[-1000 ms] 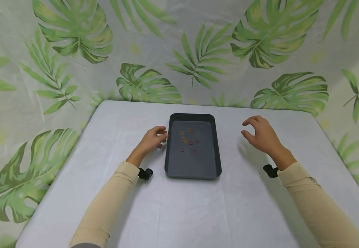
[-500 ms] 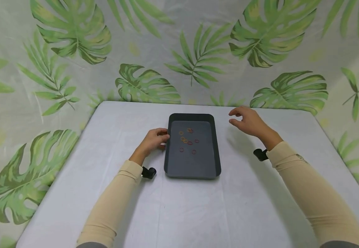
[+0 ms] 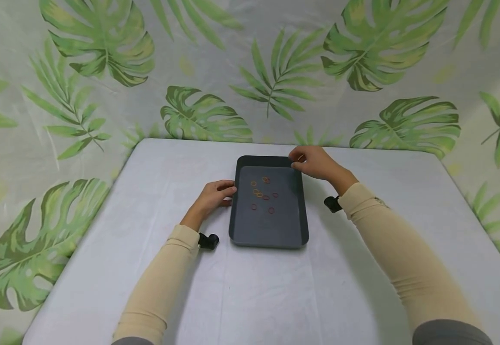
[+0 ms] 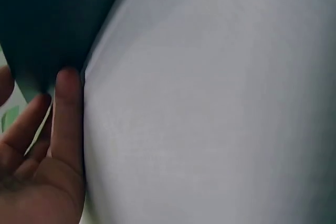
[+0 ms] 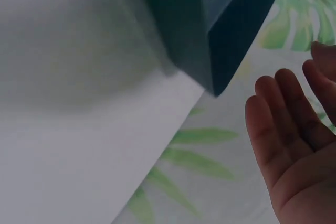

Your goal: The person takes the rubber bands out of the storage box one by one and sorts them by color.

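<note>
A dark grey rectangular tray (image 3: 269, 230) lies on the table with several small thin rings (image 3: 260, 195), red and orange-yellow, scattered over its floor. At its left side my left hand (image 3: 210, 199) rests with the fingertips against the wall; in the left wrist view straight fingers (image 4: 67, 114) touch the tray's outer side (image 4: 52, 19). My right hand (image 3: 316, 163) is at the far right corner, thumb and index finger bent towards each other and overlapping the rim in the head view. In the right wrist view its fingers (image 5: 283, 124) stand apart from the tray's corner (image 5: 210, 66).
The tray stands on a white-covered table (image 3: 258, 292) whose far edge runs close behind it. A leaf-patterned curtain (image 3: 271, 72) hangs around the back and sides. Small black wrist cameras (image 3: 208, 241) sit under both sleeves.
My right hand has come in from the right to the tray's far right corner. The left hand has edged slightly right, up against the tray's side. Tray and rings look unmoved.
</note>
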{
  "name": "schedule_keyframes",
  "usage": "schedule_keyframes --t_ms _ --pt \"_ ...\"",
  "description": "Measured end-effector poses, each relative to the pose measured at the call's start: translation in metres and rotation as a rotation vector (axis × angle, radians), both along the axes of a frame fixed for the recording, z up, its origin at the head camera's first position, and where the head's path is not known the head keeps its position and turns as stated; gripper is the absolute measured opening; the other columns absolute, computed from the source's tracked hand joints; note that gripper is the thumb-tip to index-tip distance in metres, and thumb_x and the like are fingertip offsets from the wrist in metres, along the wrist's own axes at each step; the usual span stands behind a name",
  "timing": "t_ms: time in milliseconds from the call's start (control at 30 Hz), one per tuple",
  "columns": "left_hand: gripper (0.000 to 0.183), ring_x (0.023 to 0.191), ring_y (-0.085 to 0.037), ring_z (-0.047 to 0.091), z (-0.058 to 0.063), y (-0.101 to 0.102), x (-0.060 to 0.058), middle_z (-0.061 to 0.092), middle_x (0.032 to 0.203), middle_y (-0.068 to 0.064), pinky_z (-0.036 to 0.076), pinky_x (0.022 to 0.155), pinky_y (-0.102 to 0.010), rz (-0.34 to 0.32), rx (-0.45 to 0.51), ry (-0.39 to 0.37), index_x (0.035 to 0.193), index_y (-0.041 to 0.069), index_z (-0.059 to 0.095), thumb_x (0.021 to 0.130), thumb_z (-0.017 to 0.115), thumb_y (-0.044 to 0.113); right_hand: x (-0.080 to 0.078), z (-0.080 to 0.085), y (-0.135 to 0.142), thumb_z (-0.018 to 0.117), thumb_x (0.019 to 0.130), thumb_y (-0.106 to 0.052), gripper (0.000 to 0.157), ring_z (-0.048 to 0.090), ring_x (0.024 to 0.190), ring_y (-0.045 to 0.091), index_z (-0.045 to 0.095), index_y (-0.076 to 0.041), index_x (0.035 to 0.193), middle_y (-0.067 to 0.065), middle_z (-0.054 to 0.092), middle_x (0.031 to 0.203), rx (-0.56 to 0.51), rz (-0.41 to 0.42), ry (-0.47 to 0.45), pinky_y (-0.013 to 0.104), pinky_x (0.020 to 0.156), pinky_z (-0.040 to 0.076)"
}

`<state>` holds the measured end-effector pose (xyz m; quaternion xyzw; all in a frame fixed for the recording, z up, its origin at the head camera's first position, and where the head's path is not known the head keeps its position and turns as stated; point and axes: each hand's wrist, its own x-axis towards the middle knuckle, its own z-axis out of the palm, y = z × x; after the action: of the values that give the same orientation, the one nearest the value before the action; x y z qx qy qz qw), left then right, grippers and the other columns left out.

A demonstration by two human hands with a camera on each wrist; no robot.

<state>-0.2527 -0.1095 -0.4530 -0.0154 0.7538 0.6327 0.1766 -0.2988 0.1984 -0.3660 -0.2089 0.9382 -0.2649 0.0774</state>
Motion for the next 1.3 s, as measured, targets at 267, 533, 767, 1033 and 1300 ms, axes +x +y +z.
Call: schedule_keyframes --t_ms 267,533,767,1033,1300 --pt "0.045 0.133 -0.029 0.054 -0.007 -0.003 -0.001 0.053 0.146 -0.016 0.053 0.109 -0.037 0.006 0.092 -0.047 0.142 0.003 0.053 0.099 0.061 0.015 -0.018 -0.018 -0.042 0.056 0.098 -0.009 0.030 0.060 0.120 0.035 0.065 -0.001 0.126 0.019 0.065 0.128 0.061 0.017 -0.093 0.050 0.102 0.053" --pt "0.043 0.131 -0.028 0.056 -0.010 -0.002 -0.001 0.056 0.143 -0.015 0.054 0.107 -0.035 0.021 0.104 -0.068 0.139 0.004 0.056 0.098 0.063 0.015 -0.024 -0.037 -0.056 0.059 0.095 -0.010 0.028 0.061 0.116 0.035 0.069 -0.002 0.121 0.018 0.067 0.125 0.150 -0.022 -0.126 0.049 0.100 0.054" --pt "0.043 0.130 -0.029 0.057 -0.008 -0.003 0.000 0.055 0.143 -0.017 0.054 0.108 -0.036 0.030 0.104 -0.065 0.139 0.003 0.056 0.098 0.063 0.014 -0.024 -0.042 -0.061 0.066 0.095 -0.013 0.026 0.063 0.114 0.034 0.072 -0.005 0.119 0.017 0.069 0.124 0.150 -0.038 -0.150 0.046 0.097 0.057" --pt "0.044 0.132 -0.031 0.054 -0.006 -0.003 0.001 0.053 0.145 -0.018 0.053 0.109 -0.037 0.026 0.118 -0.064 0.141 0.001 0.053 0.099 0.061 0.012 -0.026 -0.050 -0.059 0.069 0.093 -0.015 0.021 0.065 0.110 0.031 0.075 -0.007 0.112 0.014 0.072 0.118 0.118 -0.045 -0.133 0.045 0.097 0.056" --pt "0.044 0.130 -0.029 0.056 -0.006 -0.002 0.002 0.055 0.143 -0.018 0.054 0.108 -0.036 0.029 0.102 -0.064 0.140 0.002 0.055 0.098 0.063 0.013 -0.025 -0.059 -0.059 0.070 0.093 -0.017 0.018 0.064 0.110 0.031 0.076 -0.010 0.107 0.011 0.072 0.117 0.099 -0.088 -0.121 0.045 0.097 0.056"
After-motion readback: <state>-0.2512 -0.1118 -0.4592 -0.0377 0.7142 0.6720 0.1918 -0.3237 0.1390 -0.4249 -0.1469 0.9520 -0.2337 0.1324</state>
